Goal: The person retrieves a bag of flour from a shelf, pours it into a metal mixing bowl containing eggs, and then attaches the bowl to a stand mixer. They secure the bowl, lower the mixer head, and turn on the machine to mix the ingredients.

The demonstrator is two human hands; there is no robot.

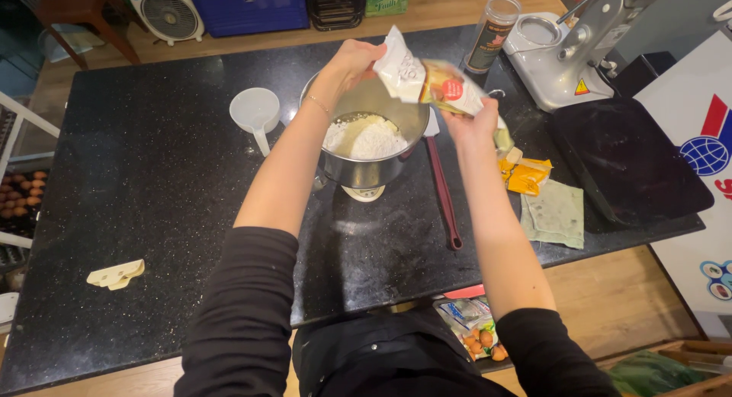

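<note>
granite, black and speckled, topped the counter (pixel 152 176) over a wood floor (pixel 610 298). left hand (pixel 352 61) and right hand (pixel 471 121) pinched a flour bag (pixel 427 78) closed-fingered above the steel bowl (pixel 381 164).

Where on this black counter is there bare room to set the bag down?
Widest free patch: the left half of the counter, between the white measuring cup and the cream clip. Another lies in front of the metal bowl, left of the red spatula. The right side is crowded: yellow packets, green cloth, black tray.
</note>
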